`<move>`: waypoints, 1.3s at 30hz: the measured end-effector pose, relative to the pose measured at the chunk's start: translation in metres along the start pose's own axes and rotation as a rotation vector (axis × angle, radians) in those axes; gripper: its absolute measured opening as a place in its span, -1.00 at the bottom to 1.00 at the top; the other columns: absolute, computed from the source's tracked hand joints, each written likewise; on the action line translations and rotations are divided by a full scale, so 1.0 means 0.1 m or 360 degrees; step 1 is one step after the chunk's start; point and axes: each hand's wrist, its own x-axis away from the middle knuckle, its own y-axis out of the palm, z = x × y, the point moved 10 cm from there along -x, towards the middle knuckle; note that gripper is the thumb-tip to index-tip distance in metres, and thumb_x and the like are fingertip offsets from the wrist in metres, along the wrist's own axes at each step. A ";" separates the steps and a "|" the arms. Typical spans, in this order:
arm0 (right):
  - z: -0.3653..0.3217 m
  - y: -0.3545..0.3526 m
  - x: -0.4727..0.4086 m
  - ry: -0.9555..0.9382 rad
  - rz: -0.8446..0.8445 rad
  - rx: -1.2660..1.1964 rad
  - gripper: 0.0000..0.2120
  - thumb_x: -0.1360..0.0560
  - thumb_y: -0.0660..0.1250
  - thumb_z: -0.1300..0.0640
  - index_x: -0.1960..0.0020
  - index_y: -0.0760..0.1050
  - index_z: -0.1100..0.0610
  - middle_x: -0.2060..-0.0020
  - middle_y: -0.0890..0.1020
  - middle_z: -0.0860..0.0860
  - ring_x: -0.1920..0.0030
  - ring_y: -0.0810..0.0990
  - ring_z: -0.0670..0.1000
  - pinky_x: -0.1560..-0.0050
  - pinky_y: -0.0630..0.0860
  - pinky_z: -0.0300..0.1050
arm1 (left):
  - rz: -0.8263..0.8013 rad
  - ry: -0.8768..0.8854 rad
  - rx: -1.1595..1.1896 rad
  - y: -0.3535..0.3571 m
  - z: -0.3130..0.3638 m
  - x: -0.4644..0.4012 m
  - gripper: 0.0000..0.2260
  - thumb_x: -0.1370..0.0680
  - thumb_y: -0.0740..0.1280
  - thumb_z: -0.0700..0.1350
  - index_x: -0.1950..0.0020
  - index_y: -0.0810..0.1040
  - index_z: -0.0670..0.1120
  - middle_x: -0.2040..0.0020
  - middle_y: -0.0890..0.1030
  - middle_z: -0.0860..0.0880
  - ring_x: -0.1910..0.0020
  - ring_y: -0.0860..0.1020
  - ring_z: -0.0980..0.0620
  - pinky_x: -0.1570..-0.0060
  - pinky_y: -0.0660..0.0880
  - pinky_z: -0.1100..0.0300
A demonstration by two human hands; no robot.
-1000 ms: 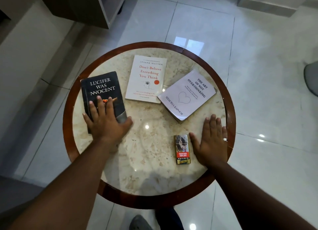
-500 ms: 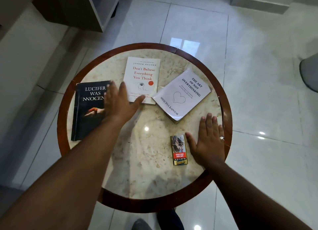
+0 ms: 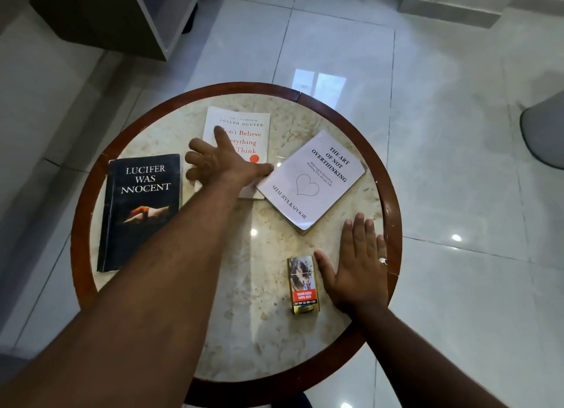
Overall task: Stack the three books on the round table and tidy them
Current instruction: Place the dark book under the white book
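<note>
Reaching with my left hand [image 3: 218, 160], fingers spread and gripping nothing, onto the white "Don't Believe Everything You Think" book [image 3: 244, 133] at upper centre of the round table [image 3: 393, 200]. Right hand [image 3: 355, 267] lies flat and open at lower right, beside a cigarette pack [image 3: 303, 284]. "Lucifer Was Innocent" [image 3: 142, 206] sits left; "The Art of Not Overthinking" [image 3: 314, 179], tilted, overlaps the white book's corner. Judgement: curl fingers under the left edge, lift clear of that overlap, then square on a neighbour.

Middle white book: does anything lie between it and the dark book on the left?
Nothing visible does. Bare marble separates the white book from the dark book; the left hand rests spread on the white one, and the cigarette pack lies nearer, beside the right hand.
</note>
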 end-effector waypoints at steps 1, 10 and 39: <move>0.00 0.00 0.00 0.0000 0.0003 -0.0001 -0.15 -0.56 -0.10 -0.39 -0.64 -0.04 0.17 -0.64 -0.04 0.14 -0.64 -0.12 0.13 -0.61 -0.08 0.18 | 0.0018 0.0038 -0.0016 -0.01 0.03 0.00 0.16 -0.08 0.46 0.47 -0.49 -0.06 0.11 -0.37 0.15 -0.26 -0.23 0.30 -0.25 -0.16 0.36 -0.14; 0.00 -0.02 0.00 0.0007 -0.0024 0.0005 -0.13 -0.55 -0.07 -0.39 -0.63 -0.01 0.20 -0.64 -0.02 0.17 -0.64 -0.09 0.16 -0.60 -0.05 0.23 | 0.0017 0.0051 0.0159 -0.50 -0.34 -0.07 0.16 -0.18 0.40 0.49 -0.54 -0.23 0.20 -0.44 0.09 -0.27 -0.30 0.29 -0.31 -0.26 0.34 -0.19; 0.01 0.02 -0.01 0.0014 -0.0041 0.0067 -0.09 -0.53 -0.19 -0.47 -0.64 -0.16 0.15 -0.64 -0.15 0.11 -0.64 -0.20 0.09 -0.61 -0.16 0.16 | 0.0095 -0.0431 0.0097 -0.31 -1.93 0.31 0.19 -0.12 0.29 0.58 -0.56 -0.09 0.04 -0.46 0.19 -0.25 -0.38 0.23 -0.30 -0.31 0.28 -0.24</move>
